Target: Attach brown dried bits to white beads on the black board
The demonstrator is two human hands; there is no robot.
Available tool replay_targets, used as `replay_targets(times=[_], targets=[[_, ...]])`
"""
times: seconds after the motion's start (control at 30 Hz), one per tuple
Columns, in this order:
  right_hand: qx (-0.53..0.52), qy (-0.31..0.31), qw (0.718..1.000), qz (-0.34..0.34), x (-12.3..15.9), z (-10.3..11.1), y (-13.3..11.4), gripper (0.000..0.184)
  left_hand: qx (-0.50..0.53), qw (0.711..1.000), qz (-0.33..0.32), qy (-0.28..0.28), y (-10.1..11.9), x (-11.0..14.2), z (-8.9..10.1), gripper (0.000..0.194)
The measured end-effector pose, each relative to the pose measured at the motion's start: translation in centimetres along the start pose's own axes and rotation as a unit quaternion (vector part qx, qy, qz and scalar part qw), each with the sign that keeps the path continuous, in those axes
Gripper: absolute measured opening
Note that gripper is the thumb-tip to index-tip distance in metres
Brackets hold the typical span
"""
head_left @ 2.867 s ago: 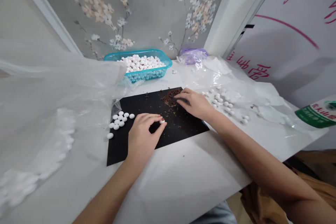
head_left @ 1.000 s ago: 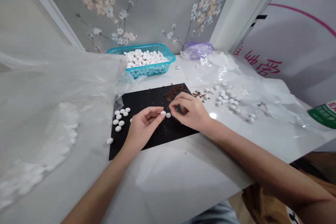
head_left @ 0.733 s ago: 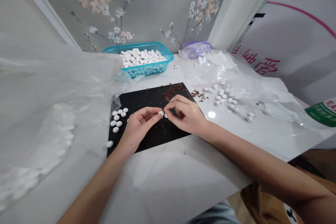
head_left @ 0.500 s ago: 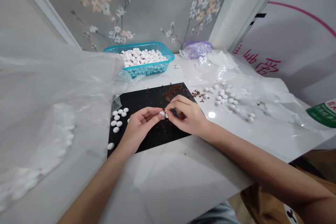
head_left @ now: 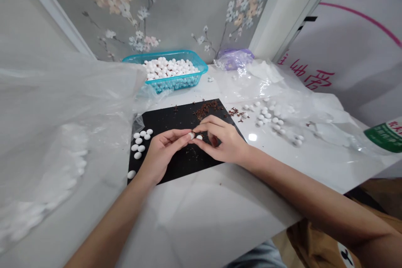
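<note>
Over a black mat [head_left: 169,167], my left hand [head_left: 163,150] pinches a small white ball [head_left: 191,135] between thumb and fingertips. My right hand [head_left: 221,138] meets it from the other side, its index finger and thumb closed at a small brown stem-like piece [head_left: 192,131] at the top of the ball. The fingertips partly hide both. Another white ball [head_left: 199,137] lies on the mat beneath the right fingers. Several loose white balls [head_left: 139,141] sit at the mat's left side. Behind my hands spreads a pile of brown stem-like pieces [head_left: 205,109].
A blue basket [head_left: 176,81] full of white balls stands at the back. To the left is a large clear bag [head_left: 103,92] with white balls. Clear plastic [head_left: 245,81] and scattered white balls [head_left: 266,116] lie on the right, near a green-and-white label [head_left: 385,136].
My hands have shifted slightly left with the ball. The right thumb and index finger are now further around it, and the ball lying under the right hand shows more fully.
</note>
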State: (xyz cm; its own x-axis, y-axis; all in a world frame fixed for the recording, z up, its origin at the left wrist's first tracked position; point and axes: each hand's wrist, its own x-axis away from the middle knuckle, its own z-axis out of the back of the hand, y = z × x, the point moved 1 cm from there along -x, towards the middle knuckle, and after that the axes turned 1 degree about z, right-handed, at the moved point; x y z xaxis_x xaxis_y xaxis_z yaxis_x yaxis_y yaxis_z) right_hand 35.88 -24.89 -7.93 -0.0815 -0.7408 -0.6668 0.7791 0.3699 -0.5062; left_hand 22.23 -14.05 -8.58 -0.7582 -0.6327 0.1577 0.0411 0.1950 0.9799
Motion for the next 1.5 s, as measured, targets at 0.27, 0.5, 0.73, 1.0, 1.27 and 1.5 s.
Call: replay_targets(times=[0.27, 0.5, 0.73, 1.0, 1.27, 1.5], targets=[[-0.025, 0.001, 1.0, 0.008, 0.1, -0.2, 0.3, 0.008, 0.012, 1.0, 0.004, 0.003, -0.1, 0.0, 0.2, 0.017], [-0.027, 0.009, 0.999, 0.016, 0.1, -0.4, 0.0, 0.011, 0.024, 1.0, 0.004, -0.001, -0.2, -0.1, 0.3, 0.016], [-0.022, -0.005, 1.0, 0.013, 0.2, -0.7, -0.3, 0.016, 0.022, 1.0, -0.006, -0.017, -0.3, -0.1, 0.4, 0.015], [-0.089, 0.037, 0.992, -0.078, -1.1, 1.5, 1.3, 0.013, -0.128, 0.99, -0.058, 0.009, 0.4, 0.2, 0.6, 0.022], [0.223, -0.073, 0.97, -0.06, -0.8, 1.8, 5.2, 0.029, -0.56, 0.748, -0.352, 0.054, 0.4, 0.6, 1.1, 0.017], [0.274, -0.13, 0.951, -0.066, -0.7, 0.7, 5.2, 0.023, -0.582, 0.748, -0.311, 0.075, 1.6, 0.9, 0.2, 0.024]])
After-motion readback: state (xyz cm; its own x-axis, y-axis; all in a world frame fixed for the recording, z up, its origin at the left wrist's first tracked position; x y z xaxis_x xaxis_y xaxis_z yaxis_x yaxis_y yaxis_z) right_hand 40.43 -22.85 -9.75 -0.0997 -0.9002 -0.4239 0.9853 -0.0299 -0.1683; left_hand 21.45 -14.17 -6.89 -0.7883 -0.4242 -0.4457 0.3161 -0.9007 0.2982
